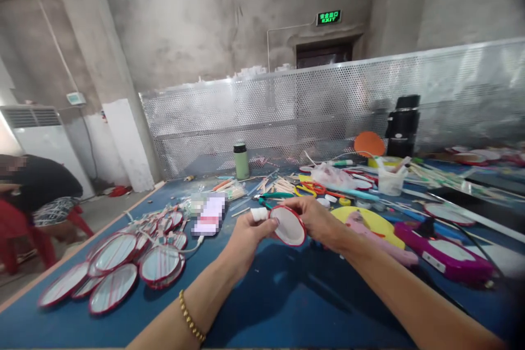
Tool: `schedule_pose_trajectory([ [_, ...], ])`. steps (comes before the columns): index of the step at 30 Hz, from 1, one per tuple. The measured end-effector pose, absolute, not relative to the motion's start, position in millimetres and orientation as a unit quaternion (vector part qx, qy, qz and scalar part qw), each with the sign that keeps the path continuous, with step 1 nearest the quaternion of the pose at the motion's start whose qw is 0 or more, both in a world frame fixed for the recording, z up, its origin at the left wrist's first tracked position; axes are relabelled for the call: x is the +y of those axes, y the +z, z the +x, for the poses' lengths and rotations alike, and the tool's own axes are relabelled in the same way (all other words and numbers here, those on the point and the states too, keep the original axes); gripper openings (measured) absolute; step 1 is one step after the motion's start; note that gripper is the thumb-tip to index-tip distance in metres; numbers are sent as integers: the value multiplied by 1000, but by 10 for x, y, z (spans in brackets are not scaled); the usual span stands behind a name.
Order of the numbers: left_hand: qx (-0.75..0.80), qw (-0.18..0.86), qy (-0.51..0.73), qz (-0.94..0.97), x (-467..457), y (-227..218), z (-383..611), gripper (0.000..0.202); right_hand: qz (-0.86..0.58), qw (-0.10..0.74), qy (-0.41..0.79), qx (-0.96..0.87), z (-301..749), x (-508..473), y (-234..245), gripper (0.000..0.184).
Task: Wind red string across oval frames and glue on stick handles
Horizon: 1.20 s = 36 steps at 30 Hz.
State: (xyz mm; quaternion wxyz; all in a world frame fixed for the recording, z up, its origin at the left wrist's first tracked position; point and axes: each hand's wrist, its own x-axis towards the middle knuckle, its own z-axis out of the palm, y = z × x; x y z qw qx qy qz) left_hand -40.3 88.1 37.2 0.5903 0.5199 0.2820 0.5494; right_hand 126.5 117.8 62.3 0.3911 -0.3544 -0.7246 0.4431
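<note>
Between my two hands is a small round fan (289,226) with a pale face and a red rim, held tilted above the blue table. My left hand (256,231) pinches its left edge, thumb lying on the face. A white wrap (260,214) shows at a left fingertip. My right hand (315,220) grips the upper right rim, its fingers partly hidden behind the fan. Green-handled pliers (276,196) lie just beyond my hands. To the left, several similar red-rimmed fans (114,251) are heaped on the table.
A phone (210,214) on a cable and a green bottle (241,161) stand left of centre. To the right are a purple device (445,256), a pink glue gun (377,238), a white cup (391,180) and a black flask (404,126). A person (47,183) sits at far left.
</note>
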Motion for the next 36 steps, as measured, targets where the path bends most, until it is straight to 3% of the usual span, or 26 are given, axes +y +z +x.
schedule_pose_trajectory([
  [8,291,575,557,524,898,332,-411,28,-353,456,404,-710,1217,1118,519,26],
  [21,288,577,551,531,895,351,-437,28,-356,454,377,-724,1298,1208,383,31],
  [36,310,568,571,506,912,340,-456,30,-333,442,345,-758,1274,1080,445,17],
])
